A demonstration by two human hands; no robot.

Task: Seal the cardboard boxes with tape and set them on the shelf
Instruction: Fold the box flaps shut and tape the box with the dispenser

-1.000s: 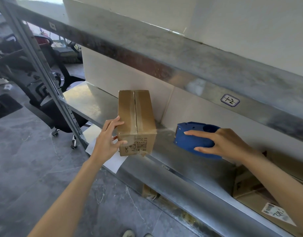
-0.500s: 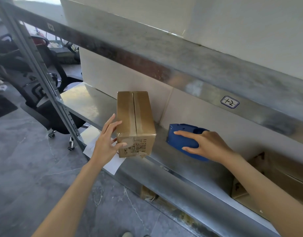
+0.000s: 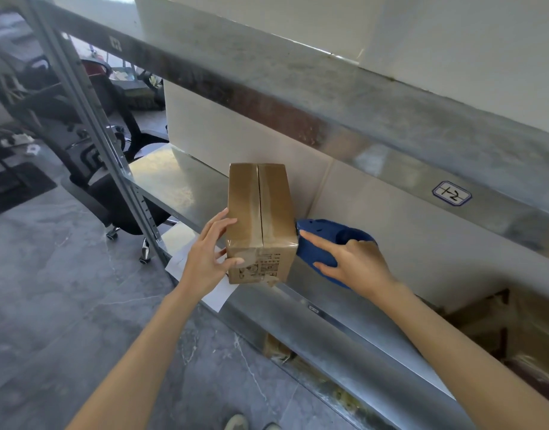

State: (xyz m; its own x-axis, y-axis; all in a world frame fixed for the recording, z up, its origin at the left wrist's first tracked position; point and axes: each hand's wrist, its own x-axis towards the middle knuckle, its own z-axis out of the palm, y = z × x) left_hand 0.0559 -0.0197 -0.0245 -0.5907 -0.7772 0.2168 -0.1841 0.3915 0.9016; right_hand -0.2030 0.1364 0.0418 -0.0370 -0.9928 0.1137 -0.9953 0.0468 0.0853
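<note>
Cardboard box stands on the metal shelf, its far end close to the white wall and its printed near face at the shelf's front edge. Its top flaps are closed, and glossy clear tape runs over the middle seam and down onto the near face, so nothing of its contents shows. The left hand holds the box at its near left corner: the fingers lie fairly straight along the left side and the thumb bends round onto the near face. The right hand grips a blue tape dispenser that sits on the shelf just to the right of the box, its nose touching or almost touching the box's right side; the index finger stretches along the top of the dispenser and the thumb curls underneath.

A white sheet of paper lies under the box and hangs over the shelf edge. On the level below, at the right, an open brown carton shows; what it holds cannot be told. The beam of the upper shelf bears a handwritten label. A black office chair stands on the grey floor to the left.
</note>
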